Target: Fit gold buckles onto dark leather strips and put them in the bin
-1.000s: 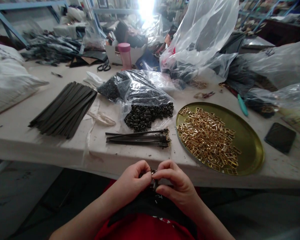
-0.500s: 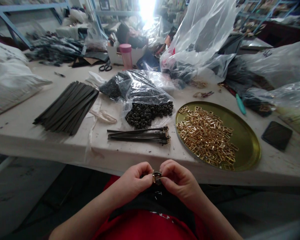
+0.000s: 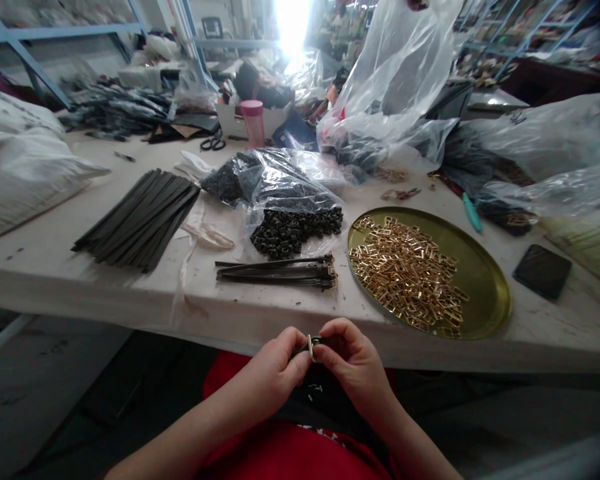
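In front of my lap both hands are closed around one small piece of work, a gold buckle point(image 3: 311, 348) on a dark narrow strap point(image 3: 301, 349). My left hand point(image 3: 275, 367) pinches the strap beside the buckle. From the other side, my right hand point(image 3: 355, 360) pinches a dark end at the buckle; the fingers partly cover it. On the table just beyond lie several dark straps with gold buckles point(image 3: 280, 273). Farther back, small black loops point(image 3: 295, 230) spill from a clear plastic bag point(image 3: 295, 180).
A gold round tray point(image 3: 490, 300) at the right carries a heap of gold buckles point(image 3: 410, 273). Plain dark straps point(image 3: 137, 220) lie stacked at the left. A dark flat phone-like slab point(image 3: 543, 271), a pink-lidded cup point(image 3: 253, 123) and scissors point(image 3: 213, 141) also rest on the table point(image 3: 260, 313).
The buckle has turned between my fingers, from its open frame showing to nearly edge-on. Both hands stay close together. The view has shifted slightly.
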Available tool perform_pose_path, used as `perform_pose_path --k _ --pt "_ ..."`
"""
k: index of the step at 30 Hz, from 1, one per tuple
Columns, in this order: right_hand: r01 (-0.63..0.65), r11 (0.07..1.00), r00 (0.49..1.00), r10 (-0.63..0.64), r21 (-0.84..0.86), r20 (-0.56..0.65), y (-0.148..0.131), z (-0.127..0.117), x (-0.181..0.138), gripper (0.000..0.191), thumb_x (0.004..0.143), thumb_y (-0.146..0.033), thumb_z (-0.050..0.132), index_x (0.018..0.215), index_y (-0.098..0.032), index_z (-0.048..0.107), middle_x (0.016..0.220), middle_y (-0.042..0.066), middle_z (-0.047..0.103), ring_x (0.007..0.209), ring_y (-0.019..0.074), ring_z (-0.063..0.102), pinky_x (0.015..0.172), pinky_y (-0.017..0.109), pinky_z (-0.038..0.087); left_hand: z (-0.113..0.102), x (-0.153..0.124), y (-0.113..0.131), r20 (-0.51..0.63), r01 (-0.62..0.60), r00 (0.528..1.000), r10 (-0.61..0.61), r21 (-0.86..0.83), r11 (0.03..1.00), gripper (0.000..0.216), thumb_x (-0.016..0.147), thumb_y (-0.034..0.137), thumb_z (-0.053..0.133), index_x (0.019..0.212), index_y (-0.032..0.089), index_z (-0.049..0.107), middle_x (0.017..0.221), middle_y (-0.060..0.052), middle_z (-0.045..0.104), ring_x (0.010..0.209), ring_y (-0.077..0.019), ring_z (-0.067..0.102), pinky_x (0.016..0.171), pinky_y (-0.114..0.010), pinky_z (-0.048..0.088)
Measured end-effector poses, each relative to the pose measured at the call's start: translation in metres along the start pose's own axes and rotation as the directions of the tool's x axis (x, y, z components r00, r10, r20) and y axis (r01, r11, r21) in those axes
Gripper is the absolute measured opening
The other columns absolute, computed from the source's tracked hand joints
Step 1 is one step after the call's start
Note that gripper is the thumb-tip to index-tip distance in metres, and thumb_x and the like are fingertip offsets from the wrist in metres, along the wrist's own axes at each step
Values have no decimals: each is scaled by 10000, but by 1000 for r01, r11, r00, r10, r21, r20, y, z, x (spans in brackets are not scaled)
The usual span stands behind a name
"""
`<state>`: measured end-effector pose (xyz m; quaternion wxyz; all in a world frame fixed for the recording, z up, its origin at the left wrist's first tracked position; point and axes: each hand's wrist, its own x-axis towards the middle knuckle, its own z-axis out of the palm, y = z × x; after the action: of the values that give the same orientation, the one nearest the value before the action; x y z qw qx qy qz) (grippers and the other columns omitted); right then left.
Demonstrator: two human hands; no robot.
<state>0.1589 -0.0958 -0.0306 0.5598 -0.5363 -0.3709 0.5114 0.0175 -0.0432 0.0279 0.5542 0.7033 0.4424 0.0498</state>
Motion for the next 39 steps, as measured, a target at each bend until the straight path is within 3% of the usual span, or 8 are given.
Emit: perform_pose_path --k 8,12,17,23,26,30,35,39 --pt "412 805 894 -448 -426 17 -4 3 -5 131 762 -130 572 820 -235 625 797 25 594 748 153 577 673 263 480 1 8 -7 -59 -23 998 23 4 1000 184 843 334 390 765 176 441 653 45 467 623 -121 439 567 -229 331" --pt "538 661 819 -557 -523 139 5 4 -6 343 779 -84 516 1083 -237 552 983 71 597 907 178 586 781 306 507 -1 10 -6 -117 -4 993 6 18 1000 149 820 297 409 802 164 472 740 19 517 717 -144 474 639 -247 352" --pt "597 544 757 -626 -589 189 6 2 -1 353 800 -51 475 1096 -232 539 952 69 612 869 157 601 746 276 526 -5 7 0 -53 5 999 -8 -58 998 121 808 261 378 758 173 446 708 34 471 704 -136 451 633 -247 350" --pt "501 695 839 -537 -515 91 -6 0 -1 204 802 -95 503 947 -213 584 790 27 606 709 134 604 622 235 515 -3 4 -4 -29 -47 999 46 -34 998 190 826 208 307 672 178 415 642 39 441 634 -119 434 610 -246 339" --pt "490 733 849 -525 -471 67 -10 1 -5 173 795 -111 530 924 -214 580 779 14 600 699 126 598 617 221 505 3 3 -6 -83 -37 996 34 -43 998 117 832 229 348 842 165 445 632 42 477 617 -123 468 594 -241 356" --pt "515 745 842 -533 -424 86 -8 3 -9 179 805 -110 511 934 -222 563 808 17 589 725 125 587 645 226 501 11 -2 -6 -100 -84 992 78 -57 995 346 839 212 348 1177 141 327 635 44 487 611 -129 493 615 -248 391" --pt "435 851 897 -437 -295 63 2 1 -10 182 812 -153 506 979 -221 528 829 16 541 716 118 567 632 226 507 15 -7 -11 -88 -159 983 159 5 987 478 865 257 324 1318 146 218 700 12 511 652 -140 504 658 -272 404" --pt "456 840 887 -455 -292 77 2 2 -12 97 813 -155 502 877 -211 549 829 21 547 734 123 564 632 221 499 17 -8 -15 -74 -190 979 191 21 982 519 868 229 304 1354 150 142 725 3 517 662 -135 495 666 -268 400"
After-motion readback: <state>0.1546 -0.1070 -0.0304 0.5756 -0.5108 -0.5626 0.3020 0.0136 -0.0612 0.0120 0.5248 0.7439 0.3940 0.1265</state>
